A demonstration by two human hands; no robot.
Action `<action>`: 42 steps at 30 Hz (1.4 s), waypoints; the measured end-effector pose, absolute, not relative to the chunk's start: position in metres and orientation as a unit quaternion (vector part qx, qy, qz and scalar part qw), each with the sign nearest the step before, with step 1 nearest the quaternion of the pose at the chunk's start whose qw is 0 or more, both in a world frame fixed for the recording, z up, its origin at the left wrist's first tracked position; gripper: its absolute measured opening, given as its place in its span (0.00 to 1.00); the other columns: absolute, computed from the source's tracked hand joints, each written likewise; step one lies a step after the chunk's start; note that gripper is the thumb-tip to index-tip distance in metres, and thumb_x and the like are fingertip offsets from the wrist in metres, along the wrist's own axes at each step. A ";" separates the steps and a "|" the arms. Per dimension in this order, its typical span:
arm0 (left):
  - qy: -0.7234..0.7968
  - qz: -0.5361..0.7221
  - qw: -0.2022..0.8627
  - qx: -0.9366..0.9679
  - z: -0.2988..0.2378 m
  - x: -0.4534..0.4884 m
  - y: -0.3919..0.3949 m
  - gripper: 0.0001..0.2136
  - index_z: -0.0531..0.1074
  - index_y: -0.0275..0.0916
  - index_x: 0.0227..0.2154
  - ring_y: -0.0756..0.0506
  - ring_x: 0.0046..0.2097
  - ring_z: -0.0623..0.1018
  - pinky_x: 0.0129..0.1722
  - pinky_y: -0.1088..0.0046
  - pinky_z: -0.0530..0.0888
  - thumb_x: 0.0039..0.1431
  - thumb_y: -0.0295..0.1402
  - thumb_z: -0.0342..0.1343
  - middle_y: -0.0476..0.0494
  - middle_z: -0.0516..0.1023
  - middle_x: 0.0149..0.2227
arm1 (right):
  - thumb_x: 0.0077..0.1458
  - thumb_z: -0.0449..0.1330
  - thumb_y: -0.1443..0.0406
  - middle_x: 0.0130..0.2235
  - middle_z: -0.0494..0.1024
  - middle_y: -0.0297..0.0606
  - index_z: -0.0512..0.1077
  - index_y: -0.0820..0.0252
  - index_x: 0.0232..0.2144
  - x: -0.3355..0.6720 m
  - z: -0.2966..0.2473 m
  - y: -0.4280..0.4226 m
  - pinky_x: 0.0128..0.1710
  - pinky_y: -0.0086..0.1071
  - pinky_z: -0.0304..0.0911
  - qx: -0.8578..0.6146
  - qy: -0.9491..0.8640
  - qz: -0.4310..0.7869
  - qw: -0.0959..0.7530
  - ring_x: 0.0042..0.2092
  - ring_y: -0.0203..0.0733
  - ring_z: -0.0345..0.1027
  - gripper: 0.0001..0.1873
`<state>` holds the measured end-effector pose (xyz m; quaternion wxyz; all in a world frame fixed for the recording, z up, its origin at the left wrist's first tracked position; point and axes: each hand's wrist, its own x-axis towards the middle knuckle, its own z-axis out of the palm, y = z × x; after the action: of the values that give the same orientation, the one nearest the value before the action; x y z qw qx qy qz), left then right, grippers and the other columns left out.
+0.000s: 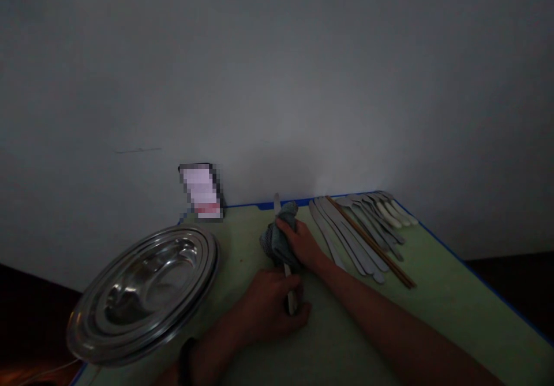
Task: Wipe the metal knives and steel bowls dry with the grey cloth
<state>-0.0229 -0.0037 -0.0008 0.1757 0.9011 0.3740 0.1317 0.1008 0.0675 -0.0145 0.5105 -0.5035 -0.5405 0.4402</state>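
A table knife point(277, 201) points away from me over the table's middle, its blade tip showing past a grey-blue checked cloth point(281, 244). My left hand point(277, 302) is closed around the knife's handle at the near end. Bunched around the blade, the cloth is gripped by my right hand point(303, 244), whose fingers are partly hidden in its folds. To the right of that hand lie several more table knives point(346, 236), laid side by side.
Wooden chopsticks point(372, 244) lie beside the knives, then metal spoons and forks point(376, 224) and white spoons point(392, 213). Stacked oval steel trays point(104, 328) stand at the left edge of the green table point(240, 242). A phone point(201, 190) leans against the grey wall point(277, 86).
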 end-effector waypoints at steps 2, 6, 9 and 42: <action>0.379 0.122 0.171 0.901 -0.001 -0.023 -0.004 0.04 0.69 0.40 0.25 0.47 0.31 0.74 0.30 0.74 0.65 0.48 0.33 0.56 0.47 0.76 0.27 | 0.50 0.54 0.52 0.26 0.72 0.36 0.69 0.62 0.24 0.100 -0.015 0.067 0.32 0.30 0.58 -0.502 -0.540 0.441 0.511 0.30 0.37 0.65 0.18; 0.386 0.097 0.166 0.902 -0.002 -0.023 -0.004 0.03 0.69 0.40 0.25 0.47 0.29 0.74 0.30 0.73 0.65 0.49 0.33 0.54 0.48 0.76 0.26 | 0.50 0.55 0.52 0.27 0.73 0.37 0.69 0.61 0.24 0.100 -0.014 0.066 0.33 0.30 0.58 -0.506 -0.532 0.440 0.517 0.31 0.38 0.66 0.18; 0.385 0.096 0.180 0.900 -0.003 -0.023 -0.004 0.03 0.69 0.40 0.26 0.48 0.28 0.74 0.29 0.74 0.65 0.48 0.33 0.53 0.49 0.76 0.25 | 0.50 0.55 0.52 0.27 0.73 0.36 0.69 0.61 0.24 0.100 -0.014 0.066 0.34 0.30 0.58 -0.512 -0.528 0.440 0.515 0.31 0.38 0.66 0.17; 0.364 0.073 0.184 0.910 0.007 -0.024 -0.005 0.10 0.73 0.40 0.33 0.48 0.30 0.76 0.33 0.73 0.66 0.60 0.33 0.47 0.48 0.78 0.28 | 0.46 0.56 0.49 0.28 0.74 0.38 0.73 0.62 0.26 0.102 -0.013 0.068 0.34 0.30 0.60 -0.520 -0.437 0.493 0.544 0.33 0.40 0.66 0.21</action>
<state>-0.0244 -0.0052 0.0069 0.1838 0.9103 0.3636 0.0731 0.1015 0.0677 -0.0128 0.5435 -0.5199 -0.4368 0.4934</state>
